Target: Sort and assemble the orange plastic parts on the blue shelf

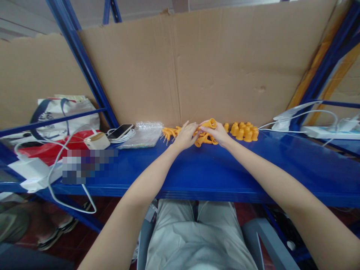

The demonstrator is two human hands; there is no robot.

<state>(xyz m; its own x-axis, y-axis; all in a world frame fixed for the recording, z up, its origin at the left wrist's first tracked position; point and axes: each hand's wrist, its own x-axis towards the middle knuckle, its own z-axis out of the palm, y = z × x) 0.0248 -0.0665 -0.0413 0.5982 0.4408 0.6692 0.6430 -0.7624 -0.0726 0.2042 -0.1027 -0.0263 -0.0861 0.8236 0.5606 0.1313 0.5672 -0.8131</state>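
Both hands meet near the back of the blue shelf, around a yellow plastic piece (209, 123) with a flared, hollow round end. My right hand (219, 134) is closed around its flared end. My left hand (185, 136) has its fingertips closed on the other end, which they largely hide. Below the hands lie more yellow plastic pieces (205, 140), partly covered. Left of my left hand are yellow pieces with short metal chains (168, 134). Several yellow bell-shaped caps (244, 131) stand grouped to the right.
A clear plastic bag (144, 135), a phone (120, 131) and a coiled white cable lie left. Farther left are a charger (97, 140), red bag (45, 153) and white tote (75, 116). Cardboard (225, 67) backs the blue shelf (208, 172). A power strip (332, 133) lies right. Another person's legs show lower left.
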